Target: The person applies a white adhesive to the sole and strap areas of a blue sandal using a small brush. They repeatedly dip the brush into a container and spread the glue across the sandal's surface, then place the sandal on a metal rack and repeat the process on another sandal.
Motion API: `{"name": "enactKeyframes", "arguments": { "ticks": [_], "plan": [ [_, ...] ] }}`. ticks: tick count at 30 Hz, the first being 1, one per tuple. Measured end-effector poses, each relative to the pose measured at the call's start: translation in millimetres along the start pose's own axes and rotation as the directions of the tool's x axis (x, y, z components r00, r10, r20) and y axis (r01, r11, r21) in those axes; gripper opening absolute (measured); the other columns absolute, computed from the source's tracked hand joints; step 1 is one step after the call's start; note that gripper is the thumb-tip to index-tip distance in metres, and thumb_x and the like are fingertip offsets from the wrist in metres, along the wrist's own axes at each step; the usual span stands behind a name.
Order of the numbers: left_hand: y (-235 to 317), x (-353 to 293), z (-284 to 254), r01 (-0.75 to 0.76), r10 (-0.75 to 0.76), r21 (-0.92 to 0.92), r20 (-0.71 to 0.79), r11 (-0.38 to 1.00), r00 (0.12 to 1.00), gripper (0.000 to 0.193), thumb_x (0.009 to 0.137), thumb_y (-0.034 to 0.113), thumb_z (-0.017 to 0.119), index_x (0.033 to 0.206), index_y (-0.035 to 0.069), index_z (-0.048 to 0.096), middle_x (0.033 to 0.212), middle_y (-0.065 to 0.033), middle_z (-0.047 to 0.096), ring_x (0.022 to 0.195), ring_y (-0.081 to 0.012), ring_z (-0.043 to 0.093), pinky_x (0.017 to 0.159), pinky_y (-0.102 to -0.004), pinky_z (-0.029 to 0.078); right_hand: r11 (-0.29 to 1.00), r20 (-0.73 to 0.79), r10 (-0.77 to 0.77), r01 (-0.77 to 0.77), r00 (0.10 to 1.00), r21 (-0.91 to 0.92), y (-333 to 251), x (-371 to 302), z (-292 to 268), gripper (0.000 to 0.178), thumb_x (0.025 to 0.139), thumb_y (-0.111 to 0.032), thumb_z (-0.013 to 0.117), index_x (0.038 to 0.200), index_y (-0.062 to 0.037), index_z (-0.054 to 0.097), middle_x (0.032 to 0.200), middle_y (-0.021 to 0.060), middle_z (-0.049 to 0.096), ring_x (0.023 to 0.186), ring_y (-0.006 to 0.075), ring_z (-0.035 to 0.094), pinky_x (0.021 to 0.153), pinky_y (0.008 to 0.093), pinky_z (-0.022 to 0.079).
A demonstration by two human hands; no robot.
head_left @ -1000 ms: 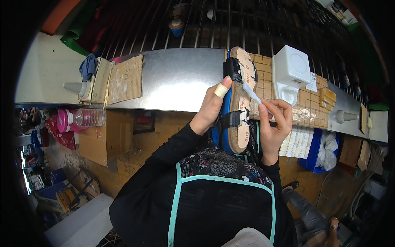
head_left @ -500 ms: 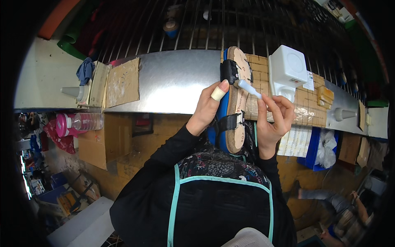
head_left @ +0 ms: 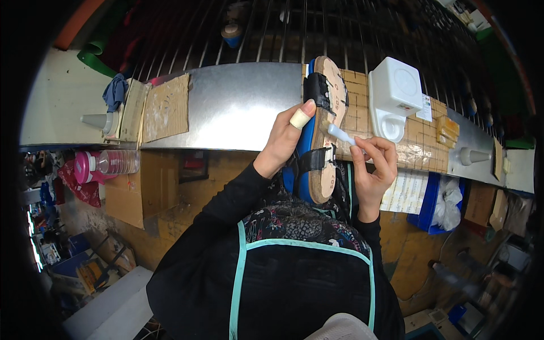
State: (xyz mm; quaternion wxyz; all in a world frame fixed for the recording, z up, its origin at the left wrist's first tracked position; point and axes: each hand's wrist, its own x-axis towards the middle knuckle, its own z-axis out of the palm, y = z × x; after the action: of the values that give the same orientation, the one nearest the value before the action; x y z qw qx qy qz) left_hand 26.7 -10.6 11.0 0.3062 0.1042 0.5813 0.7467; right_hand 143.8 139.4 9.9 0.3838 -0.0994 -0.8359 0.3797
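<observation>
My left hand, with a cream wrap on its thumb, is closed around the left side of a blue shoe last. The last is held upside down, sole side up, with its toe pointing away from me. A tan insole covers it, and black straps are folded over the insole's edges. Between thumb and fingers, my right hand pinches a short, pale, stick-like tool. Its thick end lies against the insole's middle, between the two straps; the very tip is hard to make out.
Behind the last, a gridded cardboard sheet lies on the metal bench. A white dispenser with a small bowl stands on it, near yellowish blocks. Grey cones and corrugated cardboard lie along the bench. Below right sits a blue bin.
The tool and my right hand have moved down along the insole, from beside the upper strap to the middle between straps. My left hand still holds the last, which has shifted slightly upward in view.
</observation>
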Motion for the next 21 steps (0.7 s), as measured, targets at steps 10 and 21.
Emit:
{"name": "enactKeyframes", "arguments": {
  "ticks": [10,21],
  "plan": [
    [2,6,4,-0.044,0.044,0.021,-0.037,0.999,0.998,0.065,0.092,0.056,0.052,0.107,-0.006,0.061,0.094,-0.0082,0.063,0.084,-0.0112,0.057,0.076,-0.0241,0.045,1.0,0.047,-0.011,0.012,0.999,-0.016,-1,-13,-12,0.021,0.073,-0.008,0.079,0.093,-0.0092,0.074,0.086,0.0008,0.061,0.064,0.0101,0.05,0.075,0.0273,0.029],
    [5,13,0,-0.072,0.072,0.072,0.004,0.995,0.997,0.068,0.093,0.058,0.048,0.113,-0.006,0.058,0.102,-0.0118,0.064,0.089,-0.0132,0.061,0.079,-0.0253,0.049,0.998,0.065,-0.049,0.051,0.997,-0.021,-5,-17,-19,0.024,0.068,-0.006,0.08,0.091,-0.0113,0.075,0.087,-0.0003,0.061,0.075,0.0132,0.051,0.073,0.0282,0.031]
  ]
}}
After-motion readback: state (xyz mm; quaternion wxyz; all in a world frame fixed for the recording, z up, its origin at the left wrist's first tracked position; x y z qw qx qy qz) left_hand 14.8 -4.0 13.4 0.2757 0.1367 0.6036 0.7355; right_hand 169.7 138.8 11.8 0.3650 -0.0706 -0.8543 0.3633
